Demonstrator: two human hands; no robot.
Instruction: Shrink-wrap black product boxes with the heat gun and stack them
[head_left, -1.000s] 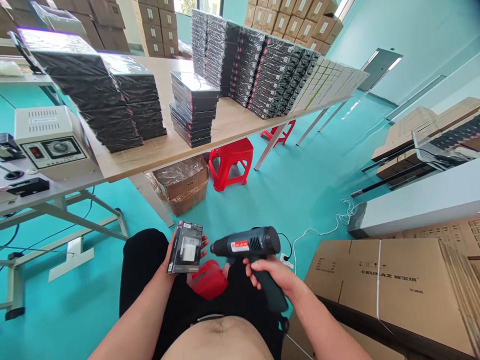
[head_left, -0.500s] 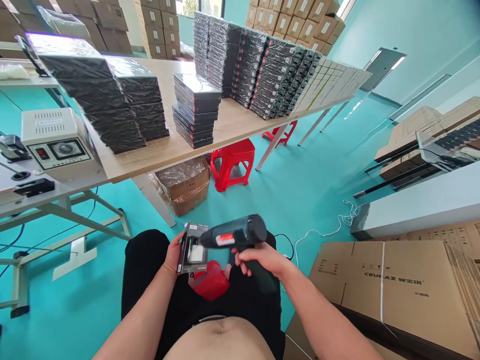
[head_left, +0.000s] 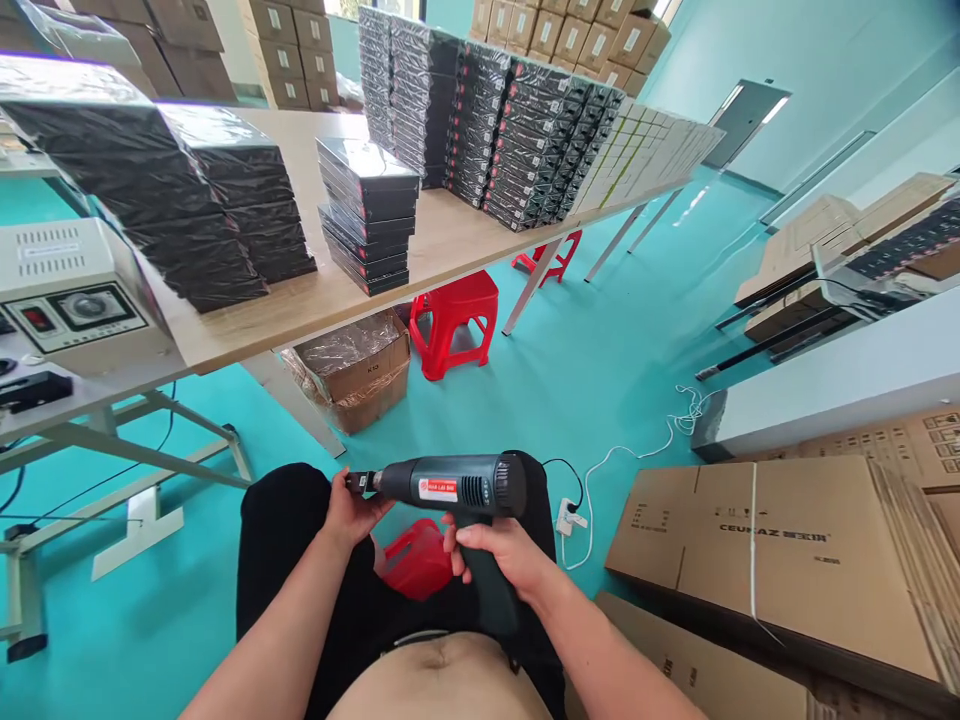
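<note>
A long far table holds stacked boxes. Nearer, a heat gun is clasped in your right hand, nozzle pointing left; your left hand, apart from it, grips a black box edge-on just beside the nozzle.

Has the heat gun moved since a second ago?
Yes: measured against the red stool beside the open carton, the heat gun has shifted left in the view.
</note>
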